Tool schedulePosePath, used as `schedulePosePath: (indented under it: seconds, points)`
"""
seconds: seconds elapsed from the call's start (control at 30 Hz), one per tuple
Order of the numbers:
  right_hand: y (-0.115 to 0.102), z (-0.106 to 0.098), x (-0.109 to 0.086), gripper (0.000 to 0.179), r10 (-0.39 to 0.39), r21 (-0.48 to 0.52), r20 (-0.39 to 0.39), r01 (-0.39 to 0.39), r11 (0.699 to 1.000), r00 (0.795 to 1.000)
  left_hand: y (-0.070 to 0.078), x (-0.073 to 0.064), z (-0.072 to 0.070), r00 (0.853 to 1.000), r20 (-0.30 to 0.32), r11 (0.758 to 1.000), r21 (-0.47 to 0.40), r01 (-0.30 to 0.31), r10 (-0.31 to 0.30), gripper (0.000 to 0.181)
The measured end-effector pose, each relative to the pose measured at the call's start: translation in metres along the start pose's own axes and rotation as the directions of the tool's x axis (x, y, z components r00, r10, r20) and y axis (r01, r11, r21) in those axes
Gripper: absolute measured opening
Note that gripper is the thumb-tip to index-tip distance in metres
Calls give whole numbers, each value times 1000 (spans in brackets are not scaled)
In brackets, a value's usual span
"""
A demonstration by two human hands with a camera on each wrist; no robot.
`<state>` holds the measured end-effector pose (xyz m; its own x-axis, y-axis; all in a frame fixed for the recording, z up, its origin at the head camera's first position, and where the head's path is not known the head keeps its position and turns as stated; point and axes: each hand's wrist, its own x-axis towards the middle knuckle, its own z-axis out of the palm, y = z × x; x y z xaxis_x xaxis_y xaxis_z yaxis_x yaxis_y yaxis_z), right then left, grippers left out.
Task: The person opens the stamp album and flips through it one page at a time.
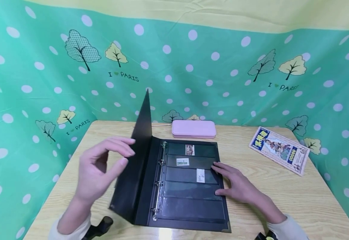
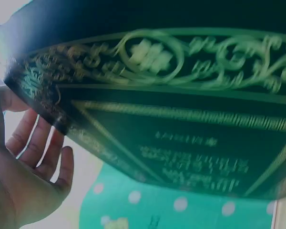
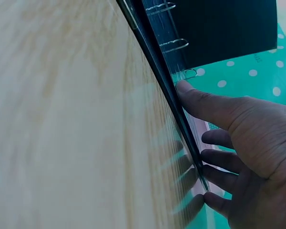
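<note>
A black ring binder stamp album (image 1: 192,210) lies on the table with its front cover (image 1: 139,143) raised almost upright on the left. Gold scrollwork and a lettered frame decorate the outside of that cover (image 2: 190,143) in the left wrist view. Three small stamps, including a brown one (image 1: 190,150), sit in the upper strips of the dark pocket page. My left hand (image 1: 102,166) is beside the raised cover, fingers loosely bent and thumb apart; contact is unclear. My right hand (image 1: 241,185) rests at the album's right edge, thumb and fingers spread along it.
Behind the album stands a pink case (image 1: 193,128), with a thin pencil-like stick (image 1: 161,125) to its left. A printed booklet (image 1: 279,150) lies at the right back. A green dotted cloth (image 1: 210,76) hangs around the wooden table (image 1: 294,203).
</note>
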<state>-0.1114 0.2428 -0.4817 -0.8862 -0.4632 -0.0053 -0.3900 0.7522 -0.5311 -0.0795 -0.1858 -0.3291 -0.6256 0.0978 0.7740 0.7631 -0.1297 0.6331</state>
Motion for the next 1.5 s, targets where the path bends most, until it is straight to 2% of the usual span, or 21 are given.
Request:
schedulePosePath:
  seconds: [0.17,0.27,0.37,0.47,0.57,0.67,0.7,0.77,0.83,0.9,0.93,1.0,1.07,1.1,1.13,1.17,1.2,1.23,1.37,1.43,1.5]
  points:
    - [0,0,0,87,7,5,4,-7,1000,1000,9,-5,-36,997,-24,998,0,69,-69,25]
    - [1,-1,0,88,6,10,6,-6,1000,1000,14,-11,-58,989,-80,992,3,126,-126,28]
    - [2,-2,-1,88,5,12,10,-5,1000,1000,17,-19,-81,962,-138,969,34,244,-237,36]
    - [2,-3,-1,88,7,1,24,-8,1000,1000,15,-28,-104,928,-151,933,66,353,-340,42]
    - [4,-6,-3,87,19,-9,38,-19,1000,999,11,-37,-124,902,-158,901,110,420,-401,45]
    - [8,-10,-5,86,44,-8,47,-44,999,998,6,-47,-138,864,-197,855,159,494,-463,45]
    - [9,-12,-5,85,53,-7,50,-53,999,997,5,-51,-143,846,-209,835,167,525,-490,45]
    - [13,-15,-7,85,71,-4,59,-71,997,996,4,-58,-150,784,-241,774,158,613,-572,46]
    - [17,-17,-7,85,78,1,68,-79,997,995,4,-67,-158,709,-267,703,136,698,-653,47]
    - [20,-19,-8,85,79,8,73,-80,997,994,3,-75,-165,621,-290,607,151,781,-728,48]
    - [22,-20,-9,85,79,11,74,-80,997,994,2,-79,-168,587,-301,556,188,810,-752,48]
    - [25,-22,-10,85,74,18,77,-76,997,994,-1,-88,-173,542,-316,466,286,837,-779,50]
    - [29,-24,-11,85,70,23,77,-72,997,995,-6,-96,-175,512,-334,378,390,840,-791,52]
    - [30,-25,-11,85,69,25,78,-71,997,995,-9,-100,-175,512,-344,343,446,827,-787,53]
    - [32,-26,-12,85,66,28,78,-69,997,995,-12,-104,-175,516,-348,324,481,815,-783,53]
    - [33,-27,-12,84,65,33,77,-68,997,995,-16,-108,-175,524,-351,309,513,801,-776,53]
    - [35,-28,-12,84,64,37,76,-67,997,995,-20,-111,-174,542,-354,295,556,777,-762,52]
    - [36,-29,-13,84,64,39,76,-67,997,995,-24,-114,-172,568,-352,285,602,746,-744,51]
    - [39,-30,-15,84,66,49,78,-69,996,995,-42,-122,-160,704,-284,249,797,551,-651,49]
    - [40,-30,-15,85,64,51,79,-68,996,995,-49,-125,-151,729,-223,217,863,456,-647,53]
    - [42,-29,-16,85,63,54,80,-68,996,995,-56,-128,-140,729,-163,196,904,381,-664,60]
